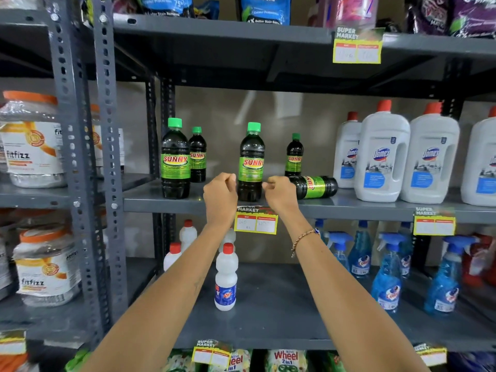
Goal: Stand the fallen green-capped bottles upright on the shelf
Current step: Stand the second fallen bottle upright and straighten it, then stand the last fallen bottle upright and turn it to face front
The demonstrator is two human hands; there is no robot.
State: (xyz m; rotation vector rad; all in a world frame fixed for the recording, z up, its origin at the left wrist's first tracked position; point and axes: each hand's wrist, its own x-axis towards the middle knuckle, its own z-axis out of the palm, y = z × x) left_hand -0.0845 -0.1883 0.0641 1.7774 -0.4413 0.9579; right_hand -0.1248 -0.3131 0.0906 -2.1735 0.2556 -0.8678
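Note:
Several dark green-capped "SUNNY" bottles are on the grey middle shelf (161, 202). Upright ones stand at the left front (175, 159), left back (197, 155), centre front (251, 162) and right back (294, 157). One fallen bottle (315, 187) lies on its side, base pointing right, with its neck and cap hidden behind my right hand. My left hand (220, 197) is just left of the centre bottle, fingers curled, holding nothing. My right hand (280, 194) is just right of that bottle, fingers curled, with nothing visible in it.
White Domex jugs (382, 157) with red caps stand close to the right of the fallen bottle. A yellow price tag (255, 222) hangs on the shelf edge under my hands. Below are a white bottle (226, 277) and blue spray bottles (387, 275). Fitfizz jars (32, 140) fill the left rack.

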